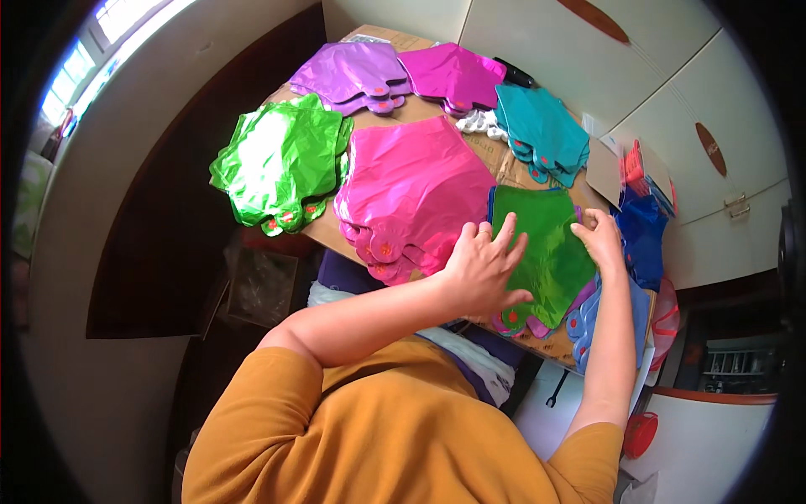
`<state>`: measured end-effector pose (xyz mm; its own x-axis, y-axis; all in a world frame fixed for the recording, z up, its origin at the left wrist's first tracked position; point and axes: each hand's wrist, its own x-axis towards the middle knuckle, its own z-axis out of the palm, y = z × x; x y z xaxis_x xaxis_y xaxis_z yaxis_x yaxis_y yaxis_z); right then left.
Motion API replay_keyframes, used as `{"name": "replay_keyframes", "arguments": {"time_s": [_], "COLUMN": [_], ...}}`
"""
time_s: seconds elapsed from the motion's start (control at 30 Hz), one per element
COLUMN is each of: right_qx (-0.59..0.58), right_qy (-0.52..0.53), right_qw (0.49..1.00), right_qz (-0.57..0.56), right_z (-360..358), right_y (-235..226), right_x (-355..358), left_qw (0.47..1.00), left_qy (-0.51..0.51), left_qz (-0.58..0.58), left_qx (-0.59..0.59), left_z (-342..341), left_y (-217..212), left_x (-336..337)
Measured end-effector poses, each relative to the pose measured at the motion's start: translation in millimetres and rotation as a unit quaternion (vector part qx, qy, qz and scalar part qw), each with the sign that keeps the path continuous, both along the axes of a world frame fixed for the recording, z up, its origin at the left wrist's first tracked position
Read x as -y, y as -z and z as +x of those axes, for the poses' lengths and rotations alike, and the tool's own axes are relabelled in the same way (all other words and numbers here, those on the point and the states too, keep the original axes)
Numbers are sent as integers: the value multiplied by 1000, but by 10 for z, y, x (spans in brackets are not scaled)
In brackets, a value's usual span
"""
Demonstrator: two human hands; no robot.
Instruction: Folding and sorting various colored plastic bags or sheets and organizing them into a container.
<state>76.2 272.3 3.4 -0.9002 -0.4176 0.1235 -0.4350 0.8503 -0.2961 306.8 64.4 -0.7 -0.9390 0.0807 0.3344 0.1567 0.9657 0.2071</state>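
A flat dark green foil balloon (546,244) lies on top of a pile at the front right of the cardboard, with purple and blue layers showing past its edges. Over its left side my left hand (485,262) is spread, fingers apart and holding nothing. My right hand (601,241) is at the green balloon's upper right edge, its thumb and bent fingers closed there. Left of the pile lies a large stack of shiny pink foil balloons (416,181), with rounded, flower-marked tabs along its lower edge. My left hand partly hides the border between the two piles.
More foil stacks ring the cardboard (491,155): bright green (281,155), lilac (353,71), magenta (453,76), teal (544,126), dark blue (642,239) and light blue (625,311). A black pen-like object (514,73) lies at the back. White cabinets (672,50) stand behind.
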Motion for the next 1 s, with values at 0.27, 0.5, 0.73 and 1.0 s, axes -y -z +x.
{"name": "replay_keyframes", "arguments": {"time_s": [0.27, 0.5, 0.73, 1.0], "right_qx": [135, -19, -81, -298], "right_qy": [-346, -532, -577, -654], "right_qw": [903, 847, 799, 693], "right_qz": [-217, 3, 149, 47], "right_z": [230, -363, -111, -270], "right_y": [-812, -365, -241, -42], "right_x": [2387, 4356, 4315, 4448], "left_qw": [953, 974, 987, 989], "left_qy": [-195, -193, -141, -149], "left_qz": [184, 116, 61, -14], "left_qx": [-138, -27, -53, -16], "left_z": [603, 489, -353, -475], "left_y": [-394, -69, -67, 144], "left_x": [1893, 2975, 3499, 3423]}}
